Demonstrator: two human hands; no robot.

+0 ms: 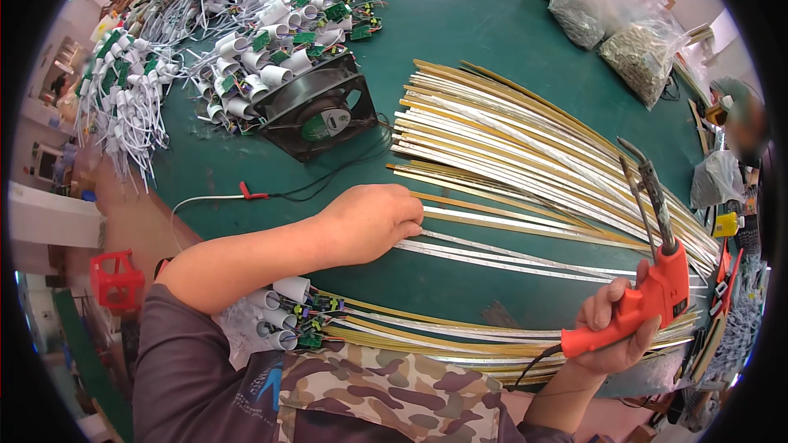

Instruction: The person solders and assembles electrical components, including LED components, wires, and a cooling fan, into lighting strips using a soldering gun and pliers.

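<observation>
My right hand (606, 330) is wrapped round the handle of a red soldering gun (669, 279), its dark metal tip pointing up and away from the table. My left hand (369, 221) has its fingers pinched on the left end of a narrow white strip (484, 243), close to other loose strips. Beyond lies a broad bundle of long white and yellow strips (501, 139). Close to my body, more strips (443, 335) are joined at their left end to small circuit boards and white plastic cups (279, 320).
A black fan (324, 119) stands on the green table (460, 8), its cable trailing towards a red clip (253, 192). Heaps of white cups with circuit boards and wires (271, 41) fill the far left. Plastic bags of small parts (644, 57) sit far right, near another person (743, 127).
</observation>
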